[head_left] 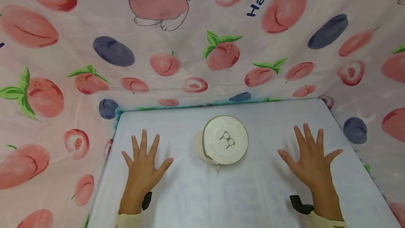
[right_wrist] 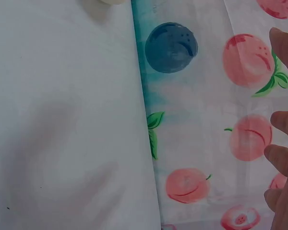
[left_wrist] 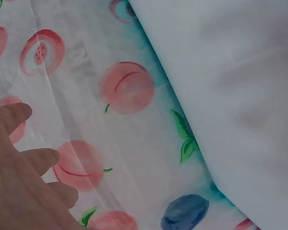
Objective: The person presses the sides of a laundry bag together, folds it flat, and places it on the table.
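A round cream zippered case, its mesh top printed with a small line drawing, sits at the middle of the white table. Its zipper pull hangs at the near side. To the left of it my left hand hovers with fingers spread and holds nothing. My right hand is likewise spread, off to the case's right, also holding nothing. Both hands stand well apart from the case. The left wrist view shows some fingers at its left edge; in the right wrist view fingertips show at the right edge.
A white cloth covers the table. Behind and beside it hangs a pink curtain printed with peaches and blue fruit, close along the table's far edge. Black straps are at the wrists. Shadows of the hands fall on the cloth.
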`<act>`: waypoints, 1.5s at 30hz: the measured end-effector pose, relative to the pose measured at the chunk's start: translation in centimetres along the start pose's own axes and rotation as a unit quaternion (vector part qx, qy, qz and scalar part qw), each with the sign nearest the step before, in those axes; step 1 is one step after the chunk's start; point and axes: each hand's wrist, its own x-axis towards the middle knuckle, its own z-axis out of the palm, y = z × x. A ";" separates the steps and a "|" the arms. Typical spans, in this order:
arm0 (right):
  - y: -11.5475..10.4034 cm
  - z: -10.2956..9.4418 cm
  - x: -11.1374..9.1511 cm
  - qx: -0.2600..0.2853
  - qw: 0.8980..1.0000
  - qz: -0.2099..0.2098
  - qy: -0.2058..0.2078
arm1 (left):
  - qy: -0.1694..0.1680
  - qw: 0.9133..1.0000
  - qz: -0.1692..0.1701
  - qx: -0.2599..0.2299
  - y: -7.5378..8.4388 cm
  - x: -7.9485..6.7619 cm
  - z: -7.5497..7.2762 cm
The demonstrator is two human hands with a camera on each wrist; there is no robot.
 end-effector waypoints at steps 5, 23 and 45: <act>-0.1 0.5 -0.3 0.024 1.000 0.000 -0.003 | -0.011 1.000 -0.005 -0.014 0.3 -0.1 0.4; -3.0 5.4 -0.1 0.359 0.931 -0.048 -0.045 | -0.083 0.950 0.036 -0.300 6.1 1.0 3.5; -10.8 6.2 1.6 0.519 0.849 -0.059 -0.084 | -0.075 0.901 0.067 -0.422 11.7 3.9 7.1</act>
